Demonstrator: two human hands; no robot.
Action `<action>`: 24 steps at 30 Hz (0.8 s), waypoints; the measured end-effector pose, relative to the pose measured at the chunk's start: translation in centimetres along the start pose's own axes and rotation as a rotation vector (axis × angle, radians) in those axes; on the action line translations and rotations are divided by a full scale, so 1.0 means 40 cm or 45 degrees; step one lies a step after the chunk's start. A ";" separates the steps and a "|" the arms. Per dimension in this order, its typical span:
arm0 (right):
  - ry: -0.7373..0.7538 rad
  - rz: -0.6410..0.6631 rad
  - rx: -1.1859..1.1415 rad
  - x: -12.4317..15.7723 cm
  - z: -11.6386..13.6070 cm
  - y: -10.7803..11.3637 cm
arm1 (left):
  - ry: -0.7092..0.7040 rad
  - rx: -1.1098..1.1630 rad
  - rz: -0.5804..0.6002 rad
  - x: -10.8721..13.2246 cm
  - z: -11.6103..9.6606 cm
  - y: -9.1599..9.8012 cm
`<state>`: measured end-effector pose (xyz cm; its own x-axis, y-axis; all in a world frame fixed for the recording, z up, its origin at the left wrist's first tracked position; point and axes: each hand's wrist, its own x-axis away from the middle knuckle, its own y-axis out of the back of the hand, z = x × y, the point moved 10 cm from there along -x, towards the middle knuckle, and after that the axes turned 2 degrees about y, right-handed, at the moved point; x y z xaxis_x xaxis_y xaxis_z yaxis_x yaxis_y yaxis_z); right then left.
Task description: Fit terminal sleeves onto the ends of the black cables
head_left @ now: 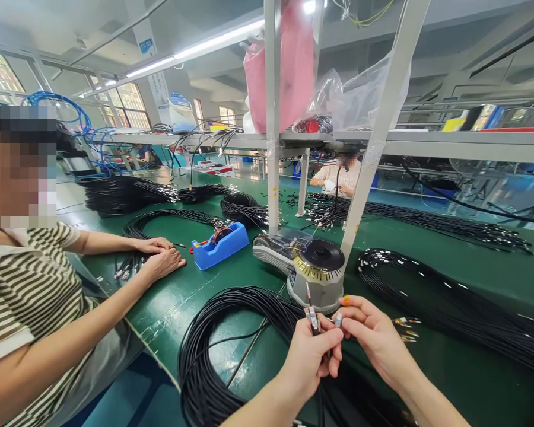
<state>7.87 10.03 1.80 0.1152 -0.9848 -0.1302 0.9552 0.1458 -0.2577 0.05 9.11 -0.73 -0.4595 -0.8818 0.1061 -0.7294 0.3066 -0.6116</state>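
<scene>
Fingers of my left hand are closed round black cable ends, with a silvery connector and a thin reddish, white-tipped end sticking up from them. Close beside it, my right hand pinches a small light-grey piece between thumb and fingers. What exactly this piece is, I cannot make out. A bit of yellow-orange tape is on one right fingertip. Just beyond both hands stands a grey tape dispenser with a round black top. A large coil of black cable lies at the left of my hands.
A co-worker in a striped shirt sits at left, hands on the green table. A blue tape holder stands between us. More black cable bundles lie at right. White posts hold up a shelf. Another person sits beyond.
</scene>
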 end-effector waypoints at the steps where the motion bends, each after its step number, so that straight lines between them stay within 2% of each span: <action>1: -0.008 0.006 -0.017 0.001 -0.001 -0.001 | -0.001 -0.005 0.004 0.000 -0.001 -0.001; 9: -0.073 0.148 -0.353 0.006 -0.018 -0.044 | 0.015 -0.006 0.000 -0.001 0.006 0.001; 19: -0.129 0.217 -0.685 0.013 -0.040 -0.075 | 0.060 -0.013 0.056 0.001 0.018 -0.005; 24: -0.142 0.208 -0.632 0.013 -0.032 -0.068 | 0.059 -0.030 0.059 -0.001 0.018 -0.003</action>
<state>4.97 9.26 1.20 0.3060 -0.9455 -0.1111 0.6814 0.2990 -0.6680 0.52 8.86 -1.24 -0.5156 -0.8492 0.1142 -0.7183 0.3557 -0.5979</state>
